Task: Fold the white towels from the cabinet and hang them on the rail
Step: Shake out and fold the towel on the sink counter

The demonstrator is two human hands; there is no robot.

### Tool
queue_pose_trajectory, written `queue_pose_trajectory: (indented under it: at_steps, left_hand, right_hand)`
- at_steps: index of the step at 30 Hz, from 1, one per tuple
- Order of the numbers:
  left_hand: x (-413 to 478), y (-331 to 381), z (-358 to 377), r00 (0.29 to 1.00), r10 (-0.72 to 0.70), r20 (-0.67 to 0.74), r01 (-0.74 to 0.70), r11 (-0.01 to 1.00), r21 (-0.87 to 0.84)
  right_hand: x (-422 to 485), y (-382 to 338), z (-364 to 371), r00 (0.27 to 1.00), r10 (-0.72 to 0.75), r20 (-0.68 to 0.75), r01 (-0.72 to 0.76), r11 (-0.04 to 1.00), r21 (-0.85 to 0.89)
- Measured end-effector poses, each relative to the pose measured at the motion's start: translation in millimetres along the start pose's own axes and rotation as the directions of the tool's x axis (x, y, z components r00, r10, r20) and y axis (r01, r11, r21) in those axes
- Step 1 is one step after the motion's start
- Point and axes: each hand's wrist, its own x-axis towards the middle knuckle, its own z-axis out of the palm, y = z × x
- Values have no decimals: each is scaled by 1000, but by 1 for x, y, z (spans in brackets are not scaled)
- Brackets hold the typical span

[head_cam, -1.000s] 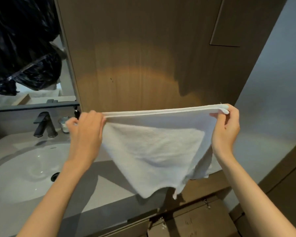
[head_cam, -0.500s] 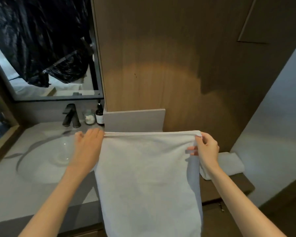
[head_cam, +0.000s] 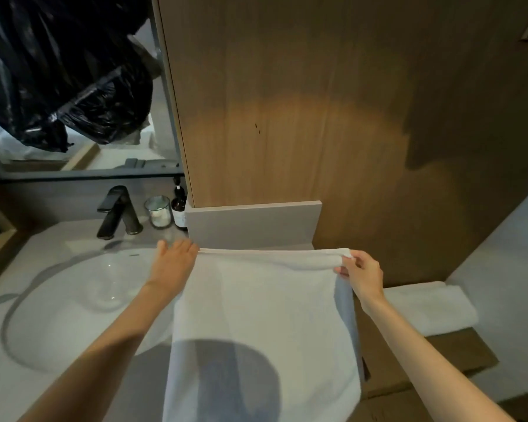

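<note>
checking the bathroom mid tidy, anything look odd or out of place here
Only the black plastic bunched over the mirror top left looks odd; whether it hangs in front or is reflected is unclear. The towel hangs level between the left hand and right hand.

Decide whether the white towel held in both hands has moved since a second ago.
Yes. The towel has come down: its top edge then hid the grey panel, and now lies below it.
</note>
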Motion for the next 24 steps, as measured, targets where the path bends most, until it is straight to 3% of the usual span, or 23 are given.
queue_pose_trajectory:
  at_steps: [2, 5, 11, 15, 18, 20, 22, 24]
  left_hand:
    - [20, 0, 14, 998, 1, 57, -2, 1000, 17]
    - [48, -2, 49, 995, 96, 16, -96, 995, 14]
    - [81, 1, 81, 963, 21, 270, 3, 996, -88]
    - [84, 7, 90, 988, -54, 146, 96, 951, -293]
    - [74, 22, 93, 987, -148, -56, 113, 908, -403]
    - [65, 54, 90, 982, -125, -144, 40, 875, -483]
    - [57, 95, 93, 993, -32, -113, -34, 845, -533]
    - [53, 125, 99, 997, 31, 64, 10, 829, -559]
  right_hand:
    - [24, 7, 17, 999, 33, 8, -33, 999, -42]
    - [56, 22, 42, 997, 67, 28, -62, 986, -153]
    - [105, 54, 81, 993, 111, 38, -92, 940, -329]
    - [110, 54, 90, 997, 73, 31, -53, 899, -436]
    - [87, 57, 104, 982, -142, 124, 183, 871, -456]
    - [61, 60, 127, 909, -328, 257, 415, 766, -490]
    - [40, 71, 158, 811, -380, 445, 577, 648, -497]
    - [28, 83, 184, 755, -286, 590, 633, 553, -542]
